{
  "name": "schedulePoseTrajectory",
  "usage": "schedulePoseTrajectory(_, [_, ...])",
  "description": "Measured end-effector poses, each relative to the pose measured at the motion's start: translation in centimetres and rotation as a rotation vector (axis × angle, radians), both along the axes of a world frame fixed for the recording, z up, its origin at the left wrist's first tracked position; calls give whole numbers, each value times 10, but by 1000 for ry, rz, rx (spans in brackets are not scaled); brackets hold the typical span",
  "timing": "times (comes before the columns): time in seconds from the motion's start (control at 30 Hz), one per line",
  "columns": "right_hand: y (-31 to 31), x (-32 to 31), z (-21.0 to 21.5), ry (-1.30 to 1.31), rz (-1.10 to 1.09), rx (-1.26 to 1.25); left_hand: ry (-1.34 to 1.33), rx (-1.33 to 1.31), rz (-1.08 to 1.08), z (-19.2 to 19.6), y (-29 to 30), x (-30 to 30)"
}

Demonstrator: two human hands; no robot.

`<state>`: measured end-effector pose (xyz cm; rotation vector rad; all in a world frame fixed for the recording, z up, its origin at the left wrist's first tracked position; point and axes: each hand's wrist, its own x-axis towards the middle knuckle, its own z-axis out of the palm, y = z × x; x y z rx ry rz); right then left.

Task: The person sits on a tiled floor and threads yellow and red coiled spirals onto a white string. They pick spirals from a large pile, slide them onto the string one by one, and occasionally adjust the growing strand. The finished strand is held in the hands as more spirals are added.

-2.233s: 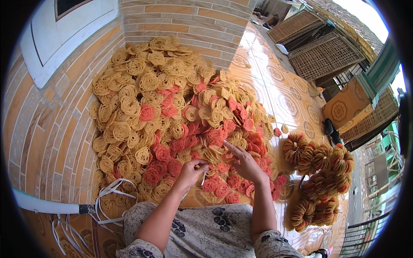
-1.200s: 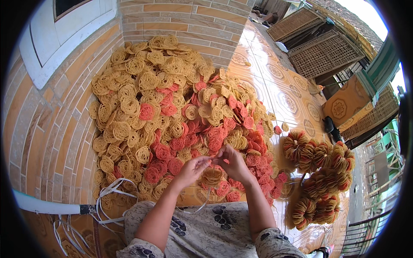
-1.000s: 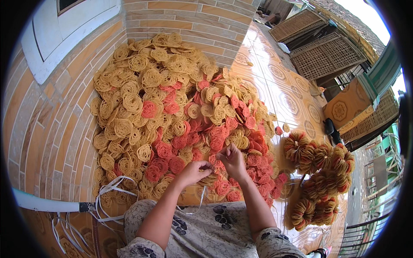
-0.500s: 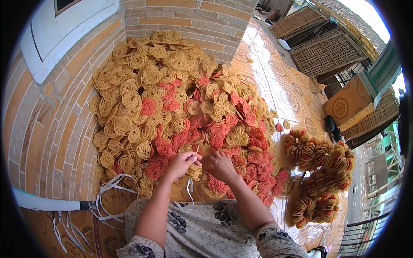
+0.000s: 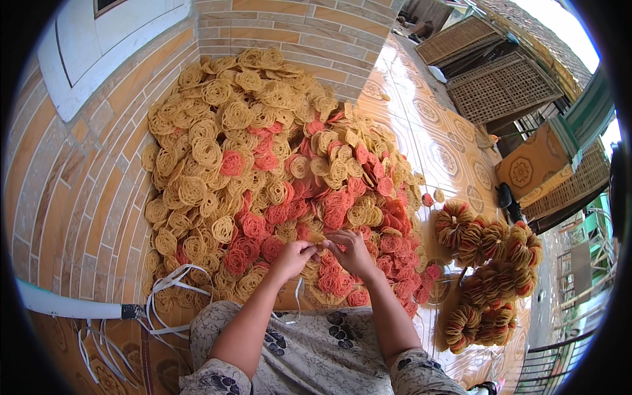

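Note:
Before me lies a big heap of lacy round crackers, mostly yellow crackers (image 5: 206, 151) with red crackers (image 5: 336, 284) among them. My left hand (image 5: 293, 260) is closed in a pinch at the heap's near edge; what its fingers hold is hidden. Touching its fingertips, my right hand (image 5: 352, 255) is closed on a yellow cracker (image 5: 317, 237), which shows only in part and is blurred. Below my left hand a thin white strap (image 5: 297, 293) hangs down over my patterned clothing.
Several bundled rings of crackers (image 5: 495, 283) lie on the tiled floor (image 5: 428, 141) at right. Loose white straps (image 5: 172, 283) hang by a white pole (image 5: 72, 305) at lower left. A brick-patterned wall (image 5: 99, 178) borders the heap. Woven panels (image 5: 500, 82) stand at the back right.
My right hand has come up from the heap and met my left. The left hand has shifted slightly right, and the thin pale stick it pinched no longer shows.

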<state>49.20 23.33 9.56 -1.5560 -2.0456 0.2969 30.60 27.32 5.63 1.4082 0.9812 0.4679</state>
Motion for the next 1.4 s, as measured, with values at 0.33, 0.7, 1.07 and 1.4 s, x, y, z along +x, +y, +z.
schedulePoseTrajectory(0.33, [2, -10, 7, 400, -113, -244, -1, 111, -1, 8, 0, -3])
schedulePoseTrajectory(0.7, [2, -21, 17, 912, -300, 9, 234, 110, -365, 11, -2, -8])
schedulePoseTrajectory(1.07, [2, 12, -12, 749, -326, -220, 63, -3, -167, -5, -6, 7])
schedulePoseTrajectory(1.4, [1, 47, -35, 552, -604, -303, -97, -128, -54, -18, -7, 6])
